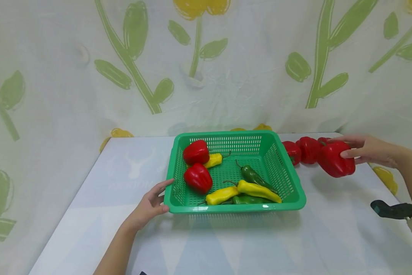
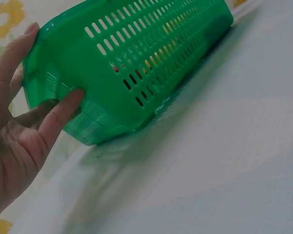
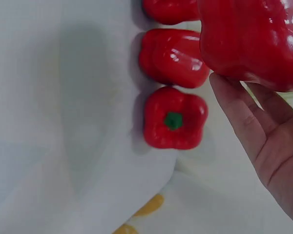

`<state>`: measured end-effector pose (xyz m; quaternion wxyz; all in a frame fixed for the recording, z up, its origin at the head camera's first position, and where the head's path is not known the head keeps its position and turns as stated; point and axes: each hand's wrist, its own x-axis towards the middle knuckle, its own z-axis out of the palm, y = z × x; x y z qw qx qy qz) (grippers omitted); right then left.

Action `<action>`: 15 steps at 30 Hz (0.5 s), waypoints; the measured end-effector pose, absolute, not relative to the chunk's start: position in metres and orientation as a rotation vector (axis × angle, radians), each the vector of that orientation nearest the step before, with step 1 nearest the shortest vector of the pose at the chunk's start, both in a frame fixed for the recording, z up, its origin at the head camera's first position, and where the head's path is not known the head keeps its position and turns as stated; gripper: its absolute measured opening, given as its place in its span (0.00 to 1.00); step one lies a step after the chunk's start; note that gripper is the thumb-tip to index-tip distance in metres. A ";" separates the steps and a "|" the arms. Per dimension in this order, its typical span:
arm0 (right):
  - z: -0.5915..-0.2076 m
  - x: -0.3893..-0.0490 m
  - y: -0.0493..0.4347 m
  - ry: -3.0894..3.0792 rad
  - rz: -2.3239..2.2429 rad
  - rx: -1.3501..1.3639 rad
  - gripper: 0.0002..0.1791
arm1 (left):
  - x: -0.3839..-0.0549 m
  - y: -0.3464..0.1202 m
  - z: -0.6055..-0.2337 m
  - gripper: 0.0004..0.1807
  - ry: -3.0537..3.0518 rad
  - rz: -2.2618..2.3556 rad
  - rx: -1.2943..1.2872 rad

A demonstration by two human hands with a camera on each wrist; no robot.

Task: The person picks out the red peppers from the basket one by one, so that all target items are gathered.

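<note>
A green plastic basket (image 1: 235,208) with slotted walls is on the table. My left hand (image 1: 151,202) holds its left end, thumb at the near corner and fingers along the rim; the left wrist view shows fingertips against the outer wall. Inside lie two red bell peppers (image 1: 198,178), several long yellow peppers (image 1: 259,191) and long green peppers (image 1: 255,177). Over on the right, my right hand (image 1: 372,149) grips another red bell pepper (image 1: 336,159) from its right side, raised above the tabletop. Behind it stand three more red bell peppers (image 3: 176,118), in a row by the basket's right wall.
The white table (image 1: 130,175) ends at a patterned cloth wall (image 1: 236,76) with green leaves and yellow flowers. The same cloth (image 1: 384,179) borders the right edge. Near my right sleeve, a dark device (image 1: 395,210) shows over the table.
</note>
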<state>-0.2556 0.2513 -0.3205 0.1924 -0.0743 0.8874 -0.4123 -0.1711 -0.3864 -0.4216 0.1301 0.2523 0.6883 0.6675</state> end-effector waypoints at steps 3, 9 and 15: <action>-0.328 -0.253 0.259 2.499 -1.158 -0.180 0.23 | -0.172 -0.386 -0.421 0.38 2.008 1.934 0.726; -0.342 -0.246 0.269 2.543 -1.129 -0.126 0.27 | -0.171 -0.386 -0.421 0.38 2.029 1.928 0.716; -0.355 -0.240 0.279 2.568 -1.091 -0.089 0.33 | -0.170 -0.386 -0.421 0.38 2.003 1.939 0.716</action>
